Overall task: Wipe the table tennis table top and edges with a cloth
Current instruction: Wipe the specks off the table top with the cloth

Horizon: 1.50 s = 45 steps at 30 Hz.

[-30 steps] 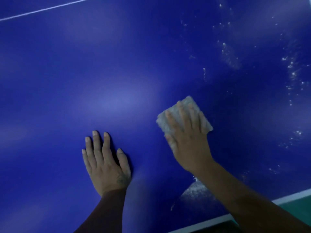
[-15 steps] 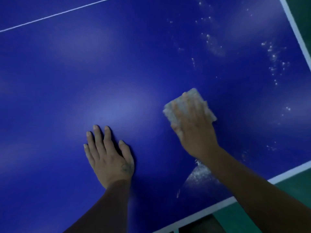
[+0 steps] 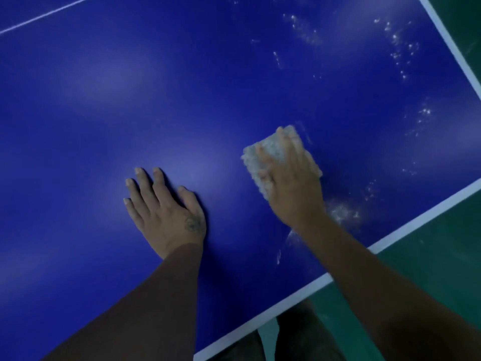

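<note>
right hand (image 3: 294, 183) grip: fingers straight and spread, pressing the pale fluffy folded cloth (image 3: 270, 149) flat on the blue table tennis counter (image 3: 234, 74), right of centre in view

left hand (image 3: 166, 212) at 8 o'clock of the cloth, palm down, fingers straight, holds nothing, probably a brace

to do it well: keep palm load even, overlap strokes, drive debris to one edge, don't scatter it

white dusty specks (image 3: 400, 48) at 1–2 o'clock and a whitish smear (image 3: 341, 212) at 5 o'clock by the wrist both look unwiped

white border stripe (image 3: 416, 220) at 4 o'clock, green floor (image 3: 429, 269) beyond; edges likely not done yet

only obstacle to a leftward stroke: the left hand
</note>
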Tool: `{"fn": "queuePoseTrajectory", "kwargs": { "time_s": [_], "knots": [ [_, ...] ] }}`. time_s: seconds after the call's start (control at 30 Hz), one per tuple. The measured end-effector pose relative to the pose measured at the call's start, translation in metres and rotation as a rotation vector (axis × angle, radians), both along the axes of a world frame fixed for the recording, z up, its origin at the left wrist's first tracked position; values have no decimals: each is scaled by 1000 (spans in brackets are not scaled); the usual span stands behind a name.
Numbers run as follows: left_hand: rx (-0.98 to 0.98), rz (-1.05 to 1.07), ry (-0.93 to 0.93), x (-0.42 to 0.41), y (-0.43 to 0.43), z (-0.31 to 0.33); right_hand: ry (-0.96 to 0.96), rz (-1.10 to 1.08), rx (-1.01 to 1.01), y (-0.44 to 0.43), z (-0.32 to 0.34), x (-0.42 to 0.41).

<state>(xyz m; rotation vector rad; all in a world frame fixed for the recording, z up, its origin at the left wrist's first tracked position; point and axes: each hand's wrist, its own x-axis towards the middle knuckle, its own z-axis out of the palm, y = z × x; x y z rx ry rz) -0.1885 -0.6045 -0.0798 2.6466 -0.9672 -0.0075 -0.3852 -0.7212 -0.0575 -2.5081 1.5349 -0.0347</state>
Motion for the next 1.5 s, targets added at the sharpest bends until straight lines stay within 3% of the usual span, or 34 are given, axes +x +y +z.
{"fn": "queuePoseTrajectory", "kwargs": {
  "time_s": [0.23,0.47,0.57,0.7,0.83,0.93,1.1,1.37,1.5],
  "knots": [
    [18,8,-6,-1,-1,-1,-31,233,16,84,-14,17],
    [1,1,-64,2,0,-8,104,-115,-40,-35,-12,-26],
    [0,3,-32,1,0,-5,116,47,-3,-18,-9,-9],
    [6,13,-30,0,0,-4,58,376,62,68,-16,7],
    [10,15,-20,0,0,-5,3,460,76,120,-20,-13],
    [11,17,-20,0,0,-5,105,391,13,79,-22,-42],
    [26,26,-21,0,-1,-5,131,-18,19,-7,-12,-59],
    [22,19,-29,1,0,-6,2,369,124,136,-18,-27],
    [27,18,-31,-1,0,-5,69,413,64,108,-18,-72]
  ]
}}
